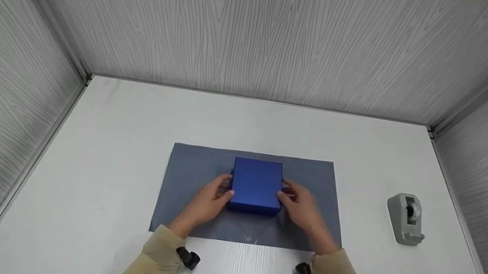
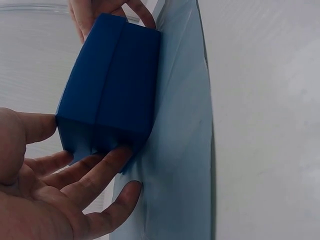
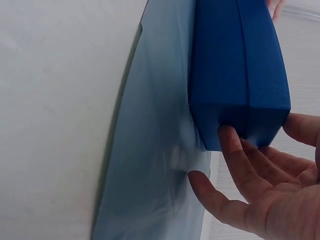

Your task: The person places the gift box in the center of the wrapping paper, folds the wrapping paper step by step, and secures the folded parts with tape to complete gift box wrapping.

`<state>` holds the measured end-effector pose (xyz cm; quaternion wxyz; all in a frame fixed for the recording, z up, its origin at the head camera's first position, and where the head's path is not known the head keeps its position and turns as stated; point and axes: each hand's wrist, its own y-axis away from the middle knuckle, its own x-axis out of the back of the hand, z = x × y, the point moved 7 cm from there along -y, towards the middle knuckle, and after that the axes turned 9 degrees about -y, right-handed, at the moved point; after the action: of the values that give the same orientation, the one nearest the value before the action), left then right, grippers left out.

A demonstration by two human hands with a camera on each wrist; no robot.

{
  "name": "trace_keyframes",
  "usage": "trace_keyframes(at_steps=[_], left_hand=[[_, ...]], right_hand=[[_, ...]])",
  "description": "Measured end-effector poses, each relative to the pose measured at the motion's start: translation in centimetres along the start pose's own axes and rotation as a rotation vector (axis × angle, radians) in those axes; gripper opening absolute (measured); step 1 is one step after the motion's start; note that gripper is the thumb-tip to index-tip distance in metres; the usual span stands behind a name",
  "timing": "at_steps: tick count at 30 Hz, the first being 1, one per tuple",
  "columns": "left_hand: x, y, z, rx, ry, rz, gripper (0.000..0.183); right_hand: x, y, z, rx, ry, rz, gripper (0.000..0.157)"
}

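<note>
A lidded blue box [image 1: 257, 185] sits over the middle of a grey-blue wrapping sheet [image 1: 316, 179] in the head view. My left hand [image 1: 207, 203] holds the box's left end, thumb at the upper edge and fingertips on the side. From the other end my right hand [image 1: 303, 210] grips it the same way, thumb at a top corner. In the right wrist view the fingertips of the right hand [image 3: 270, 190] press the end face of the box [image 3: 235, 60], across the lid seam. The left wrist view shows one finger of the left hand [image 2: 65, 195] off the box, close over the sheet.
A grey tape dispenser [image 1: 406, 219] with a roll in it stands on the right of the white table [image 1: 125, 137]. Wood-grain panels [image 1: 261, 31] rise at the back and both sides. Black wrist cameras [image 1: 188, 257] sit at both cuffs.
</note>
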<state>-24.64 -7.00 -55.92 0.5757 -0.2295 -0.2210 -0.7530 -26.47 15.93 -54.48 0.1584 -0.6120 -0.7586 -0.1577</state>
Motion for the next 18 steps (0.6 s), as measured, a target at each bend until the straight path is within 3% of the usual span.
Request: trace_keyframes(at_steps=[18], left_hand=[[0.1,0.08,0.04,-0.009,0.009,0.006,0.048]], right_hand=[[-0.02,-0.03,0.24,-0.03,-0.003,-0.007,0.047]])
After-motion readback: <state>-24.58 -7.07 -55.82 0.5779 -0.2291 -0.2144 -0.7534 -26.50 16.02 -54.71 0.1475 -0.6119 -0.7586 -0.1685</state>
